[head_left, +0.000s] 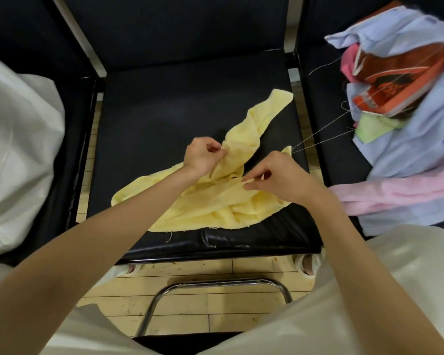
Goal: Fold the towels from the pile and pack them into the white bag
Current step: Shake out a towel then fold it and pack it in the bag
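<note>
A crumpled pale yellow towel (244, 139) lies across the black seat (164, 124) in front of me, one end stretching toward the far right corner. My left hand (203, 156) pinches a fold of it near the middle. My right hand (280, 175) pinches another edge just to the right. Loose threads run from the towel toward the pile of towels (415, 134) on the right seat: blue, pink, green and orange cloths heaped together. The white bag (18, 139) stands at the left.
The seats are black with metal frames, and backrests rise behind them. A chrome chair frame (215, 285) curves below the seat's front edge over a light wooden floor (190, 303). My light-clad knees fill the bottom corners.
</note>
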The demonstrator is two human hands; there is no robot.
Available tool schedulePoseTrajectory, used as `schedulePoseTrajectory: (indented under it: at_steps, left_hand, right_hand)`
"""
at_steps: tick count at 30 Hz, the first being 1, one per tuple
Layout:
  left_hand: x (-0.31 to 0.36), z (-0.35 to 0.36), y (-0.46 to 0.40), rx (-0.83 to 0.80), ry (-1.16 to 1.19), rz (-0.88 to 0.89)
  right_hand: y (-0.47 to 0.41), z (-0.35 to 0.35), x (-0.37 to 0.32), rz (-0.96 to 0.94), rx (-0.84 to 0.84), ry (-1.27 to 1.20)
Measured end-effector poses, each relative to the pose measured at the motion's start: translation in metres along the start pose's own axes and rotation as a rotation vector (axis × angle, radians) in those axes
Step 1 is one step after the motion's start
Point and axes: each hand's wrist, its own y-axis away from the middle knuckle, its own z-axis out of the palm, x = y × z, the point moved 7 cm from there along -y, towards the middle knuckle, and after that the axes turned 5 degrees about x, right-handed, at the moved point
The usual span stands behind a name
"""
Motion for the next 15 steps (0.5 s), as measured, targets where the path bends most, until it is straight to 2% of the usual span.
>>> schedulePoseTrajectory:
  at_steps: [2,4,7,9,12,15]
  left_hand:
    - [0.006,-0.01,0.003,0.071,0.081,0.024]
    - [0.02,-0.022,0.008,0.105,0.186,0.12]
    - [0.048,-0.037,0.021,0.034,0.327,0.294]
    - [0.063,-0.044,0.029,-0.031,0.334,0.367]
    - [0.072,-0.047,0.035,-0.079,0.305,0.396]
    - [0.072,-0.047,0.038,-0.091,0.301,0.381]
  right_hand:
    - [0.001,-0.004,-0.002,-0.015,0.035,-0.032]
    - [0.0,-0.007,-0.004,-0.038,0.093,-0.038]
    - [-0.001,-0.016,-0.01,-0.088,0.231,-0.019]
    - [0.001,-0.024,-0.013,-0.095,0.342,-0.094]
    - [0.004,-0.033,-0.019,-0.164,0.503,-0.057]
    - [0.004,-0.033,-0.015,-0.153,0.577,-0.067]
